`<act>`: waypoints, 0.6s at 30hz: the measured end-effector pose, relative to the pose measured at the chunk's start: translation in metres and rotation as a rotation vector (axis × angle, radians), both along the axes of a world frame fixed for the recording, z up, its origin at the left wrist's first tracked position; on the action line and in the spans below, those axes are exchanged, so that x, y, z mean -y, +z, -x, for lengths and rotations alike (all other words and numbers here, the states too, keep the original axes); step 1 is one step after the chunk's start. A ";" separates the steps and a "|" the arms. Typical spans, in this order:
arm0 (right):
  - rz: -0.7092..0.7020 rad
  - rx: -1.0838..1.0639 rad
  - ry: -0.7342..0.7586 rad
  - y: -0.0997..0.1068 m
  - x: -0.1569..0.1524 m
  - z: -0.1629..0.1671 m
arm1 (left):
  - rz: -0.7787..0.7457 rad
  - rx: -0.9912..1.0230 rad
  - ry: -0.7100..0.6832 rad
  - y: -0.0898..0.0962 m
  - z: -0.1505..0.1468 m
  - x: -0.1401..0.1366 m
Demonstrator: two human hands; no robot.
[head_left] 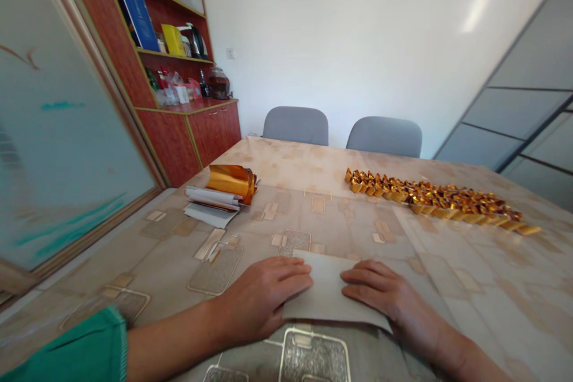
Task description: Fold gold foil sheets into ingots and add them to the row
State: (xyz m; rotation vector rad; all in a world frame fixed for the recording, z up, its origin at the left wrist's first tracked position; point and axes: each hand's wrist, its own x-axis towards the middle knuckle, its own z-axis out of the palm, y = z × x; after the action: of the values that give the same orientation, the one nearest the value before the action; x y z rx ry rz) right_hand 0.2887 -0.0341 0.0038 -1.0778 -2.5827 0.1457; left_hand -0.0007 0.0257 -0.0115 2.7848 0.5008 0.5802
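A sheet of paper (329,295), pale side up, lies on the table close in front of me. My left hand (273,289) rests flat on its left side, fingers stretched toward the middle. Across from it, my right hand (378,289) lies on the right side with its fingers out straight. Bare paper shows between the two sets of fingertips. Further off to the left is a stack of gold foil paper (230,182), partly curled, with pale sheets showing at its front. Parts of the sheet under both hands are hidden.
Rows of folded gold foil pieces (439,200) stand at the far right of the patterned tablecloth (286,209). Two grey chairs (295,125) are behind the table. A red-brown cabinet (192,131) with shelves stands at the back left, beside a frosted glass door (58,119).
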 end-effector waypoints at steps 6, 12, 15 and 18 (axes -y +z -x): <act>0.236 -0.119 -0.069 0.006 0.001 -0.004 | 0.132 0.071 0.144 0.007 -0.006 0.010; 0.369 -0.313 -0.162 0.006 0.001 -0.013 | 0.096 0.054 0.316 0.002 -0.014 0.007; 0.384 -0.347 -0.238 0.005 -0.004 -0.006 | 0.061 0.046 0.359 -0.003 -0.016 0.005; 0.336 -0.339 -0.321 0.002 -0.009 0.003 | 0.024 0.041 0.361 -0.005 -0.016 0.004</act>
State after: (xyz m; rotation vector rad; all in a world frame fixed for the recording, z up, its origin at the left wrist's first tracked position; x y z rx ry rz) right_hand 0.2858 -0.0252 0.0063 -1.4273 -2.0988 0.6409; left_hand 0.0156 0.0215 -0.0165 2.6676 1.0050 0.6967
